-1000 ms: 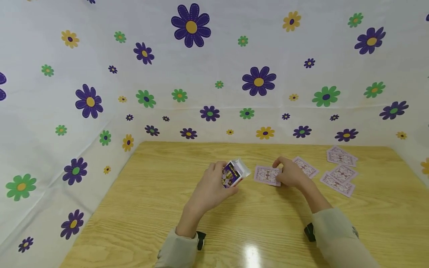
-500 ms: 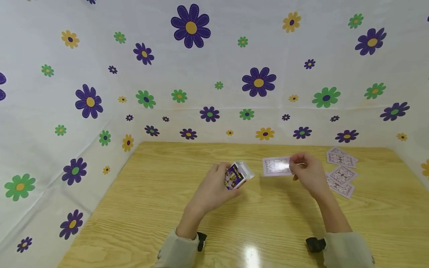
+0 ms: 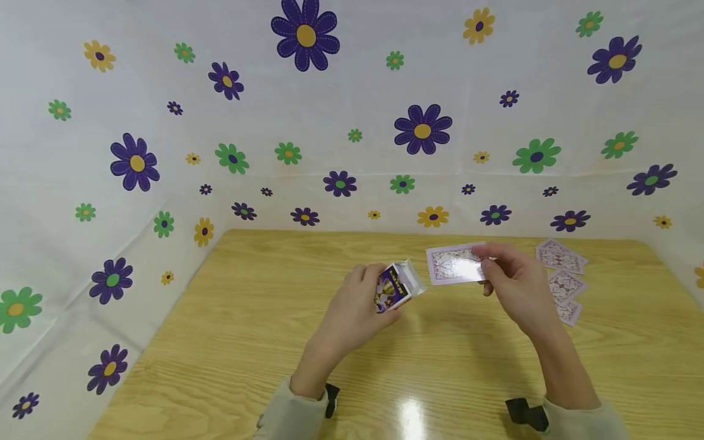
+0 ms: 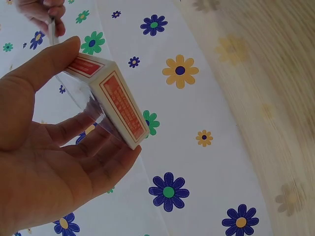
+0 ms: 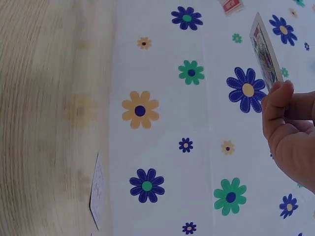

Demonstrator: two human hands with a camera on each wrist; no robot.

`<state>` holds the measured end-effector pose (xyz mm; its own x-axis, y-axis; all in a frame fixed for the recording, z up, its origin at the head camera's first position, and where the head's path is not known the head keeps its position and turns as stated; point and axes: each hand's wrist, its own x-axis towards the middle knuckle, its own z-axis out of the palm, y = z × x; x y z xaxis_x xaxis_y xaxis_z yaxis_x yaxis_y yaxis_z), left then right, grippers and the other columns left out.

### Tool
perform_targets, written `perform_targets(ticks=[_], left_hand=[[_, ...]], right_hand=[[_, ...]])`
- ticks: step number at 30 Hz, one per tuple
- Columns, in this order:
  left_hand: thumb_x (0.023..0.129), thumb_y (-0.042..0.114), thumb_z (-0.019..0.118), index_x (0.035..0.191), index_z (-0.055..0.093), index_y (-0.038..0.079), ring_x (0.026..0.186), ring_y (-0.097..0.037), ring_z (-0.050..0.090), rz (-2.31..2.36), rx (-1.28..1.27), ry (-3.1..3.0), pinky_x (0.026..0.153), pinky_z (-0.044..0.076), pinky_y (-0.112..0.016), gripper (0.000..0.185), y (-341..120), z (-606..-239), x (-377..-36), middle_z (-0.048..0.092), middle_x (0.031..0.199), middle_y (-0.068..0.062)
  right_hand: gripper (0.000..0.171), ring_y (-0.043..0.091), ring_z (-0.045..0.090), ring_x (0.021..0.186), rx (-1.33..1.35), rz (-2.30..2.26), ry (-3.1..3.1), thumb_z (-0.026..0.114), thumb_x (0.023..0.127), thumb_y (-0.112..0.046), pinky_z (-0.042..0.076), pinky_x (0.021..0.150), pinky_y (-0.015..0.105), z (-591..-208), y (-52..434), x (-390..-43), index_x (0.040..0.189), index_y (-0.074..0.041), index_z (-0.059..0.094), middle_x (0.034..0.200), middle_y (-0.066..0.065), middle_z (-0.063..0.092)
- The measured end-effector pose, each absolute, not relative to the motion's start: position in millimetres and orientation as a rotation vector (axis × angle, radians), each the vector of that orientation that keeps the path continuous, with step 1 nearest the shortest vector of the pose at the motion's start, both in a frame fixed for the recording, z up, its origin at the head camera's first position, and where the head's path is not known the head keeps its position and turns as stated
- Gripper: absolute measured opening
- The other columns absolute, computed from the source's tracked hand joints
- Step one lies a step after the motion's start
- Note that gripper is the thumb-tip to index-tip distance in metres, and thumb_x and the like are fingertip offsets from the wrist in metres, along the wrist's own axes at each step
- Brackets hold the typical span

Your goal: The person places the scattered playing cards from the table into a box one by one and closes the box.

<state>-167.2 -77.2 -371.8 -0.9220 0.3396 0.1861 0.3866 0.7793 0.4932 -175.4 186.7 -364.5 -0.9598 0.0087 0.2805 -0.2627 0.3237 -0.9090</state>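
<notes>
My left hand point(image 3: 352, 315) grips a small card box point(image 3: 393, 287) above the wooden table point(image 3: 264, 342), its open flap end turned toward the right. In the left wrist view the card box point(image 4: 115, 101) lies between thumb and fingers, its red-printed side showing. My right hand point(image 3: 514, 281) pinches one playing card point(image 3: 455, 264) by its right edge, back side up, held in the air just right of the box opening. In the right wrist view that playing card point(image 5: 266, 51) appears edge-on above my fingers.
Several more cards point(image 3: 561, 260) lie face down on the table at the far right, partly behind my right hand. One loose card point(image 5: 97, 194) shows in the right wrist view. Flower-printed white cloth point(image 3: 330, 122) walls the table at the back and left.
My right hand lifted one card off the table and brought it up and slightly left, toward the box. The left hand has held the box nearly in place.
</notes>
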Motion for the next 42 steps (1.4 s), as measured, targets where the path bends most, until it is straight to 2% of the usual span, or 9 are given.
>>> perform_targets(ticks=[6,16,20,29,42], left_hand=[[0.08,0.028,0.084,0.141,0.046,0.005,0.099,-0.022,0.054,-0.754,-0.61,-2.855,0.081,0.051,-0.033,0.075,-73,-370,-166,0.055,0.121,-0.014],[0.078,0.028,0.086,0.138,0.048,0.008,0.102,-0.023,0.055,-0.668,-0.63,-2.844,0.083,0.05,-0.036,0.074,-67,-373,-166,0.056,0.122,-0.012],[0.077,0.028,0.087,0.136,0.049,0.01,0.102,-0.023,0.054,-0.653,-0.64,-2.823,0.082,0.05,-0.037,0.073,-66,-376,-167,0.057,0.12,-0.011],[0.076,0.029,0.088,0.136,0.05,0.01,0.101,-0.023,0.055,-0.62,-0.644,-2.824,0.081,0.05,-0.036,0.073,-65,-376,-165,0.057,0.121,-0.011],[0.076,0.029,0.087,0.138,0.05,0.012,0.105,-0.024,0.055,-0.612,-0.658,-2.831,0.087,0.05,-0.038,0.074,-63,-376,-164,0.057,0.125,-0.011]], right_hand=[[0.026,0.013,0.057,0.066,0.39,1.605,-2.325,0.053,0.098,0.005,0.051,0.056,0.02,-358,178,-167,0.121,0.003,0.066,0.116,0.012,0.058],[0.028,0.014,0.056,0.065,0.502,1.495,-2.278,0.055,0.094,0.012,0.049,0.053,0.02,-357,166,-161,0.118,0.005,0.067,0.116,0.013,0.059],[0.028,0.01,0.055,0.066,0.509,1.447,-2.292,0.055,0.093,0.014,0.048,0.053,0.019,-357,164,-160,0.116,0.006,0.068,0.117,0.014,0.06],[0.027,0.012,0.055,0.067,0.528,1.43,-2.364,0.055,0.095,0.011,0.049,0.054,0.021,-357,166,-155,0.116,0.002,0.068,0.116,0.011,0.062],[0.026,0.016,0.057,0.066,0.529,1.511,-2.379,0.055,0.096,0.008,0.049,0.052,0.023,-360,170,-154,0.117,0.0,0.068,0.119,0.012,0.062]])
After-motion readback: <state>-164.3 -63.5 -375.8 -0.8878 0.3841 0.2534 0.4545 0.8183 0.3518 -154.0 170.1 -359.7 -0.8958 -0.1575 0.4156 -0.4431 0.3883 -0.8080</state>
